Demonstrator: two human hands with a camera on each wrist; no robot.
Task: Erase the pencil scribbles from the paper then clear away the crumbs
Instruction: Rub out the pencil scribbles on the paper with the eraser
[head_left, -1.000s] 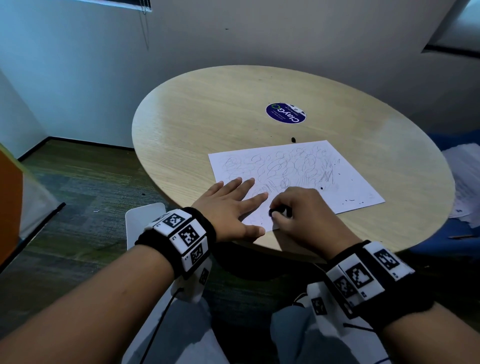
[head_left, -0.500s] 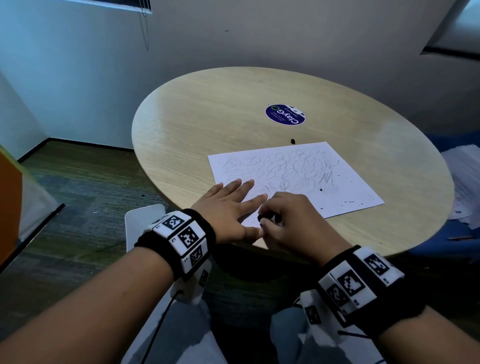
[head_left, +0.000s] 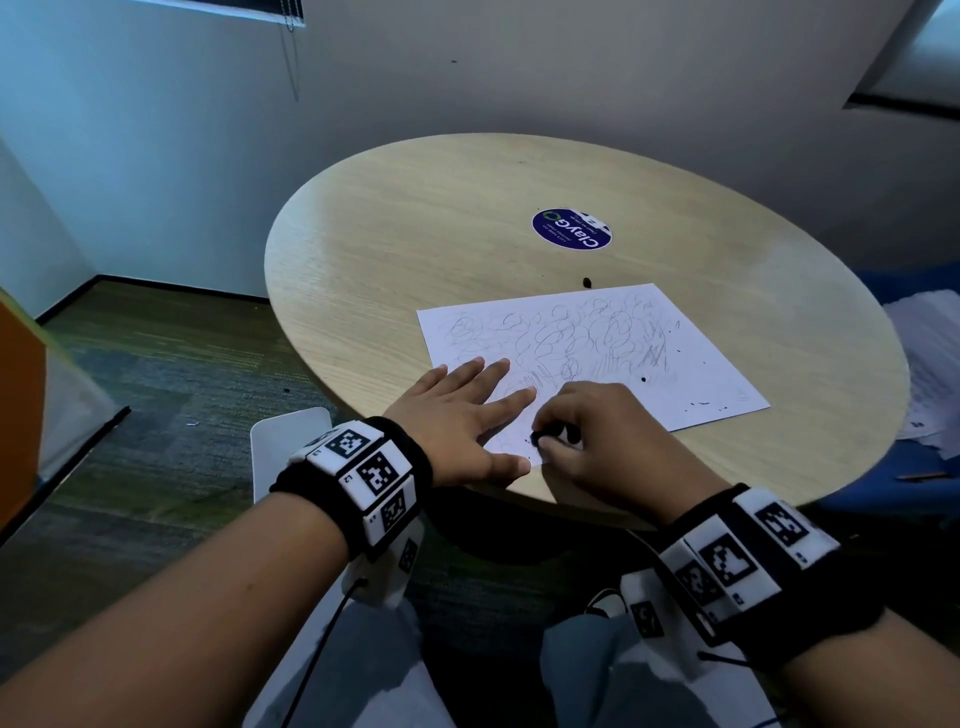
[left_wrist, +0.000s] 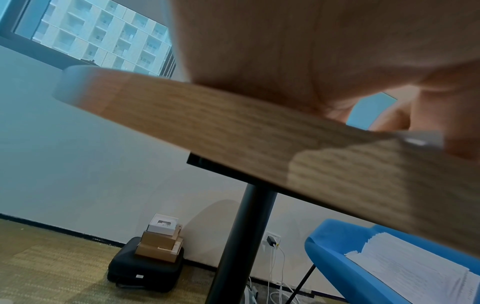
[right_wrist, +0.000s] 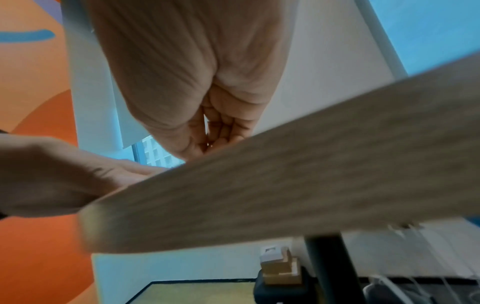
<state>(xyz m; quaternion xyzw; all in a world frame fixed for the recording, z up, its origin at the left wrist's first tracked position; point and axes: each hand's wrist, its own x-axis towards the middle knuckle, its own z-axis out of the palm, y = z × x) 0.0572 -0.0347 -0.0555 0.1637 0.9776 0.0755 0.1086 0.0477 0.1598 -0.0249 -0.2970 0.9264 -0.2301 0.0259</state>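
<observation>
Presently, step in hand: erasing is judged to be under way at the near corner of the paper (head_left: 587, 353); the clearing of crumbs is not yet begun.
Progress: most of the pencil scribbles (head_left: 561, 338) are seen unerased across the far and middle parts of the sheet, so the task is judged to be at an early stage.
Paper position: the sheet is laid flat on the counter (head_left: 415, 234), toward its near edge, with its near corner just beside the rim.
Left hand (head_left: 457, 415): it is laid flat on the near left part of the sheet; its fingers (head_left: 488, 369) are spread and straight, nothing is grasped, and the paper is pressed down.
Right hand (head_left: 608, 436): its fingers (head_left: 550, 410) are curled, and a small dark eraser (head_left: 553, 435) is pinched at their tips and held against the paper just beside the left thumb.
Crumbs (head_left: 696, 404): dark specks are scattered over the right part of the sheet; one larger dark speck (head_left: 587, 282) is seen on the counter just beyond the far edge.
Next move: the eraser is to be worked outward over the remaining loops while the sheet is kept pinned, since thin paper is judged liable to crease.
Wrist views: only palms and the counter edge are shown; the eraser is hidden.
</observation>
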